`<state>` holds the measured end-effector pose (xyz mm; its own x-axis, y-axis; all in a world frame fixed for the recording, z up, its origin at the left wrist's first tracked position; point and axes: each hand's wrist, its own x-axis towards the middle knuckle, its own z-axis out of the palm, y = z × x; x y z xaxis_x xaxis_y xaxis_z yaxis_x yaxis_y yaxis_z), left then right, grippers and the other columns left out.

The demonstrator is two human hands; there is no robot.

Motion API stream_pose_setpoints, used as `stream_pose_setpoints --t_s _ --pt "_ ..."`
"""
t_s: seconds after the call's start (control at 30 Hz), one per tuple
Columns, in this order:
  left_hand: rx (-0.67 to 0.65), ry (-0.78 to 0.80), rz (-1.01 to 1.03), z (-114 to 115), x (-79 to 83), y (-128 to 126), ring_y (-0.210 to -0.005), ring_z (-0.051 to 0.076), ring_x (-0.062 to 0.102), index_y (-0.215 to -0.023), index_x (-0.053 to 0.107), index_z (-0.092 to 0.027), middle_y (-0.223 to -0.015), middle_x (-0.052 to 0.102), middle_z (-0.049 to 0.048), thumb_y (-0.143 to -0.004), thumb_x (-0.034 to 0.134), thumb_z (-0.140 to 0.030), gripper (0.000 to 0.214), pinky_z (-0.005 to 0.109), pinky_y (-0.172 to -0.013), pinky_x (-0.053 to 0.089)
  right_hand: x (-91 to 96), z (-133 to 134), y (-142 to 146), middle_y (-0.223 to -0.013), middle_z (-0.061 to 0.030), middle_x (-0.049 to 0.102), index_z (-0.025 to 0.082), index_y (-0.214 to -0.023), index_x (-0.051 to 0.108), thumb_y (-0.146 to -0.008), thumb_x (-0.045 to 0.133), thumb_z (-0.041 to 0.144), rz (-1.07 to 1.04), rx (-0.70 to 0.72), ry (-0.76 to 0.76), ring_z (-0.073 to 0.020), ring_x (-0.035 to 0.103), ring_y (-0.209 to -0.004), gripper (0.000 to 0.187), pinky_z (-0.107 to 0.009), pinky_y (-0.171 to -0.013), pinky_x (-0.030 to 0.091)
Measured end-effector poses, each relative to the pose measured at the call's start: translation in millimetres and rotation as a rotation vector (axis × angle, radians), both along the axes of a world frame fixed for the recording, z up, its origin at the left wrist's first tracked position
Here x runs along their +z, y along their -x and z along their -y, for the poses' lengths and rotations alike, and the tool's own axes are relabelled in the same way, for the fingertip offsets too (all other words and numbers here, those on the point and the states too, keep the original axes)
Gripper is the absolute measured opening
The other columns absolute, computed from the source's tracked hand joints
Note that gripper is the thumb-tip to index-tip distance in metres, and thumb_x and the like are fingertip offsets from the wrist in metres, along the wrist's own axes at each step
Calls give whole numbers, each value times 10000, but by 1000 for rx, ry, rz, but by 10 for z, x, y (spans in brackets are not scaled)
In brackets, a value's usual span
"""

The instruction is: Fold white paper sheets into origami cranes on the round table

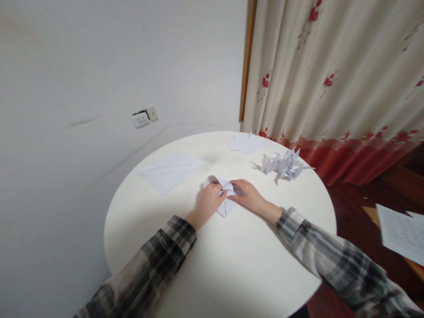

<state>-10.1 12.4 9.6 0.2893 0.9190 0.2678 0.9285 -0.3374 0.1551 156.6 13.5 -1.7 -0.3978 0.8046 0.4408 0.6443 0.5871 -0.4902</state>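
In the head view, a partly folded white paper [225, 209] lay on the round white table [215, 260], around the middle of the top and well in from the near edge. Its lower part narrowed to a point toward the near edge, a dark crease line running up from the tip; its upper part was lifted into a curved flap.

The left hand [208, 203] covered the paper's left side, fingers curled and thumb and forefinger closed on it at the middle, so that the point stuck out below the grip and the flap rose above it. The right hand [249, 195] touched the right side, thumb below the fingers; whether it pinched the paper or only pressed on it could not be told. Both wrists came out of plaid sleeves [334, 251].

A flat sheet [172, 171] lay toward the table's far left edge. Close to the far edge were more white sheets [243, 144], and a cluster of folded paper figures [287, 165] stood near the far right edge, pointed tips upward.
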Motion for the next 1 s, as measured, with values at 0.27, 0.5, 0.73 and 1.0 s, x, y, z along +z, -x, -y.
stream_pose_setpoints --t_s 0.27,0.5,0.73,1.0 --pt "35 48 -19 10 30 -1 -841 199 609 -957 633 -161 -934 675 88 -835 473 -346 274 268 -694 444 29 13 3 -1067 -82 616 169 -1093 549 -725 653 290 15 5 21 -203 534 -1001 401 -356 -894 405" --pt "0 31 -14 -4 11 22 -830 204 610 -946 642 -166 -922 673 88 -846 460 -349 276 272 -673 445 -3 0 -1 -1059 -86 619 154 -1093 552 -722 657 292 15 6 -3 -203 537 -989 410 -346 -886 413" --pt "-88 -20 13 -9 -33 35 -899 191 588 -938 627 -151 -952 654 90 -878 408 -342 297 271 -741 436 -5 -3 -5 -1058 -95 616 165 -1095 555 -723 654 320 25 -2 0 -207 542 -986 414 -357 -879 417" --pt "-8 30 6 10 26 12 -828 200 608 -908 664 -159 -900 676 100 -876 395 -373 345 274 -682 440 21 12 9 -1050 -92 622 169 -1091 557 -730 648 311 38 9 4 -206 543 -986 398 -355 -875 412"
